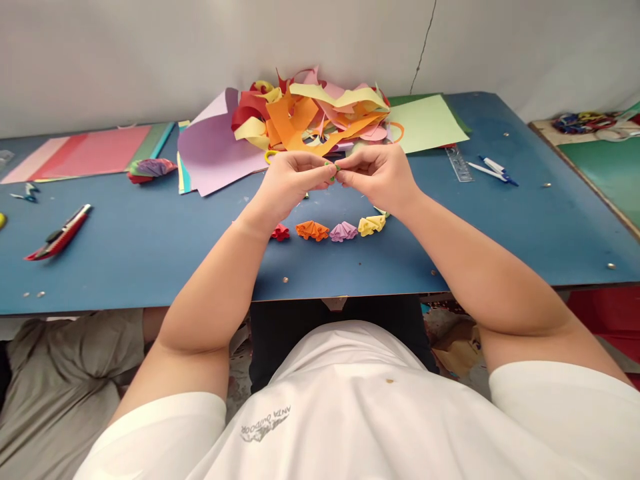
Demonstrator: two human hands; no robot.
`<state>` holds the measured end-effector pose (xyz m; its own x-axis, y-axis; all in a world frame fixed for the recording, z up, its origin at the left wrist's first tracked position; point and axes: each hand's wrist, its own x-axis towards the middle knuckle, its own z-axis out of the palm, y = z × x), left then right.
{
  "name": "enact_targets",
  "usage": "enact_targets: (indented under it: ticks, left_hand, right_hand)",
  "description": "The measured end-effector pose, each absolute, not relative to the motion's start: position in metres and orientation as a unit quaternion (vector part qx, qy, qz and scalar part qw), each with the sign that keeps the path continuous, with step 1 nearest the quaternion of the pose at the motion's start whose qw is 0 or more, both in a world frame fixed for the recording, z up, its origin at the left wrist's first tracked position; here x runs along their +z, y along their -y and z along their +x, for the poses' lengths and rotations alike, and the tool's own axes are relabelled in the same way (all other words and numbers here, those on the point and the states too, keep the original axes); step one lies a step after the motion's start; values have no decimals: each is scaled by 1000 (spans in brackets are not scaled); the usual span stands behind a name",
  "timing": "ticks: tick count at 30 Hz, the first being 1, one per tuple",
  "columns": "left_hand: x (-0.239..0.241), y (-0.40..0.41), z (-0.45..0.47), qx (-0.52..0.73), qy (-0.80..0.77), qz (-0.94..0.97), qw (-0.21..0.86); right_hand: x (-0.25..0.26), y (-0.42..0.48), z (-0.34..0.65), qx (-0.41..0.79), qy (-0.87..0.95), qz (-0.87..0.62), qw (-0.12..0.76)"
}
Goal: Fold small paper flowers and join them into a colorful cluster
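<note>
My left hand (303,175) and my right hand (377,175) meet fingertip to fingertip above the blue table (320,273). Between them they pinch a small green paper piece (330,165), mostly covered by the fingers. On the table below lies a row of pleated paper pieces: red (281,232), partly behind my left forearm, orange (313,231), purple (343,231) and yellow (372,225). A bit of light green paper (383,211) shows beside my right wrist.
Behind my hands rises a heap of paper scraps (320,113) on coloured sheets (210,153). To the left lie a red utility knife (59,235) and a multicoloured crumpled bundle (151,169). A clear ruler (459,164) and pens (493,170) lie right. Another person's leg (75,373) is at lower left.
</note>
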<state>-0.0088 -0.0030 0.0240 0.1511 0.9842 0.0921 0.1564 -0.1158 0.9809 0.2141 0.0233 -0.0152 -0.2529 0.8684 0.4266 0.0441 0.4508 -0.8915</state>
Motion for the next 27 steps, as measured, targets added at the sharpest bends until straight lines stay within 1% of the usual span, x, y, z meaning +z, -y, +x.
enact_targets:
  ticks: [4,13,20,22,24,27]
  left_hand:
    - [21,1,-11,443,-462,607,471]
    - [15,-1,-7,461,-433,584,509]
    - [15,-4,-8,467,-422,548,552]
    - [16,-5,-8,462,-421,526,577]
    - [17,-5,-9,458,-422,507,595]
    - [19,-6,-10,463,-417,489,611]
  right_hand:
    - [-13,-24,214,378,689,-350,510]
    - [-11,-22,218,382,684,-377,494]
    - [-7,-19,220,317,740,-368,465]
    - [0,-20,224,307,749,-380,448]
    - [10,-23,231,288,750,-424,418]
    - [30,-29,246,232,747,-539,314]
